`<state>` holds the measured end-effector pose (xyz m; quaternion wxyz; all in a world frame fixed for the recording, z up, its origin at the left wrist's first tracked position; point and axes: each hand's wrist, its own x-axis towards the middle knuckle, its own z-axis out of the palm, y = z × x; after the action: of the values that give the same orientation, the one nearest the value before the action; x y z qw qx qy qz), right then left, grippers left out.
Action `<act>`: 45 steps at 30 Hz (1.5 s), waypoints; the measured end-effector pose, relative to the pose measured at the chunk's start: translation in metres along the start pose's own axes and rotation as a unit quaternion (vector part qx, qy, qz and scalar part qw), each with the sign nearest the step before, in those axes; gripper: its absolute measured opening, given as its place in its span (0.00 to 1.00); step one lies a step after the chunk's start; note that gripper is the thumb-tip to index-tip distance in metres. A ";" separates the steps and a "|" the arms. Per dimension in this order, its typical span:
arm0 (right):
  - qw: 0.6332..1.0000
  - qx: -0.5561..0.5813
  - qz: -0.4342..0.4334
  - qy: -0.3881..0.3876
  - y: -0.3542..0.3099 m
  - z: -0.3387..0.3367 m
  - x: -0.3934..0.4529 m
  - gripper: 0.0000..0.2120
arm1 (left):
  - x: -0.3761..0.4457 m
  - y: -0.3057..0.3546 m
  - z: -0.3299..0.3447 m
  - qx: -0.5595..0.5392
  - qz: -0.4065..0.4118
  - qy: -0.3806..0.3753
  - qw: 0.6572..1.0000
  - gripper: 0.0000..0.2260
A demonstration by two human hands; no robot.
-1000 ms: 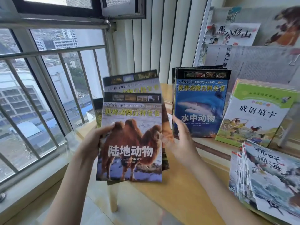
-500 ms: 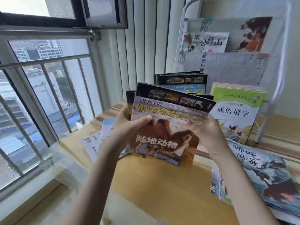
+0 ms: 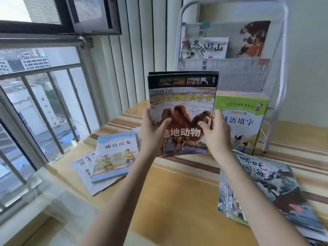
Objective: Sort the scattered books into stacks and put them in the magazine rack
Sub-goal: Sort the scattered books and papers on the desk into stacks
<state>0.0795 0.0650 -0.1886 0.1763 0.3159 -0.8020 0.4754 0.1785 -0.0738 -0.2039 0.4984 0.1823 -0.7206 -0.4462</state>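
The camel-cover books (image 3: pixel 182 110), a thin upright stack with black top bands and a brown camel on the front, stood before the white magazine rack (image 3: pixel 276 71), the left hand (image 3: pixel 153 129) and right hand (image 3: pixel 216 132) gripping their side edges.

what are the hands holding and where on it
Both hold the camel book stack upright by its side edges: left hand on the left edge, right hand on the right, thumbs on the cover.

camel book (image 3: pixel 182 110): I see a black top band, brown camel
rack (image 3: pixel 282 50): white
table (image 3: pixel 177 192): yellow, brown stripes
green book (image 3: pixel 243 119): green-and-white cover
blue book (image 3: pixel 115 155): pale blue
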 end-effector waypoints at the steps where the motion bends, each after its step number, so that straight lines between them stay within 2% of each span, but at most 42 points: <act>1: 0.999 -0.037 0.014 0.001 0.005 0.003 0.006 0.17 | 0.006 -0.004 0.011 0.046 0.000 0.000 0.999 0.18; 4: 0.984 -0.174 0.025 0.015 0.024 0.015 0.010 0.33 | 0.006 -0.031 0.028 0.224 -0.025 0.021 0.974 0.27; 6: 0.981 -0.193 -0.009 -0.011 0.034 0.023 0.000 0.35 | -0.002 -0.044 0.028 0.263 -0.037 0.034 0.963 0.28; 8: 0.979 -0.170 -0.031 -0.105 0.041 0.033 -0.013 0.34 | -0.005 -0.052 0.024 0.259 -0.036 0.020 0.965 0.31; 10: 0.962 -0.178 -0.026 -0.206 0.043 0.041 -0.025 0.33 | -0.007 -0.052 0.014 0.260 -0.030 0.001 0.965 0.33; 11: 0.956 -0.183 -0.018 -0.228 0.041 0.043 -0.029 0.31 | -0.008 -0.052 0.007 0.260 -0.022 -0.002 0.965 0.33; 14: 0.966 -0.173 -0.028 -0.189 0.023 0.041 -0.034 0.13 | -0.011 -0.055 -0.030 0.298 0.014 0.057 0.953 0.27; 15: 0.972 -0.145 -0.037 -0.181 0.013 0.043 -0.038 0.08 | -0.010 -0.061 -0.048 0.335 -0.006 0.081 0.939 0.25; 17: 0.972 -0.059 -0.056 -0.218 -0.009 0.053 -0.048 0.06 | -0.008 -0.074 -0.087 0.414 -0.116 0.098 0.898 0.27; 19: 0.949 0.017 -0.070 -0.308 -0.032 0.074 -0.063 0.09 | -0.010 -0.089 -0.122 0.449 -0.257 0.056 0.854 0.34; 20: 0.933 0.036 -0.067 -0.353 -0.042 0.088 -0.072 0.11 | -0.013 -0.097 -0.133 0.449 -0.296 0.023 0.843 0.37; 21: 0.919 0.028 -0.056 -0.390 -0.050 0.102 -0.081 0.14 | -0.017 -0.105 -0.140 0.451 -0.301 -0.008 0.841 0.38; 23: 0.915 -0.035 -0.030 -0.401 -0.059 0.131 -0.092 0.22 | -0.024 -0.116 -0.145 0.452 -0.260 -0.046 0.852 0.38; 25: 0.921 -0.074 -0.005 -0.382 -0.065 0.149 -0.100 0.26 | -0.022 -0.119 -0.149 0.426 -0.243 -0.057 0.869 0.34; 27: 0.932 -0.014 0.016 -0.362 -0.071 0.156 -0.105 0.24 | -0.018 -0.121 -0.154 0.364 -0.265 -0.048 0.892 0.28; 29: 0.937 0.078 0.061 -0.335 -0.075 0.151 -0.105 0.25 | -0.018 -0.117 -0.160 0.224 -0.280 -0.011 0.933 0.24; 31: 0.933 0.168 0.097 -0.304 -0.077 0.142 -0.105 0.28 | -0.025 -0.102 -0.162 0.020 -0.276 0.040 0.960 0.17; 33: 0.929 0.215 0.106 -0.281 -0.079 0.132 -0.104 0.30 | -0.033 -0.085 -0.166 -0.148 -0.259 0.073 0.952 0.17; 36: 0.910 0.269 0.135 -0.284 -0.084 0.110 -0.096 0.27 | -0.042 -0.060 -0.172 -0.285 -0.216 0.065 0.932 0.18; 37: 0.909 0.270 0.127 -0.289 -0.085 0.100 -0.092 0.23 | -0.045 -0.049 -0.171 -0.316 -0.200 0.040 0.927 0.19; 40: 0.922 0.261 0.034 -0.286 -0.082 0.061 -0.076 0.08 | -0.044 -0.022 -0.158 -0.371 -0.147 -0.037 0.916 0.18; 42: 0.932 0.264 0.014 -0.247 -0.077 0.027 -0.061 0.01 | -0.035 -0.002 -0.138 -0.397 -0.122 -0.076 0.906 0.19; 43: 0.947 0.242 0.006 -0.211 -0.067 0.011 -0.053 0.05 | -0.030 0.008 -0.121 -0.395 -0.111 -0.091 0.907 0.18; 45: 0.980 0.157 -0.015 -0.118 -0.037 -0.022 -0.036 0.20 | -0.024 0.025 -0.072 -0.363 -0.103 -0.105 0.920 0.19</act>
<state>0.1305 0.0837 -0.1746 0.0359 0.4053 -0.7279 0.5519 0.2572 -0.0771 -0.1891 0.4028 0.0139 -0.5349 -0.7426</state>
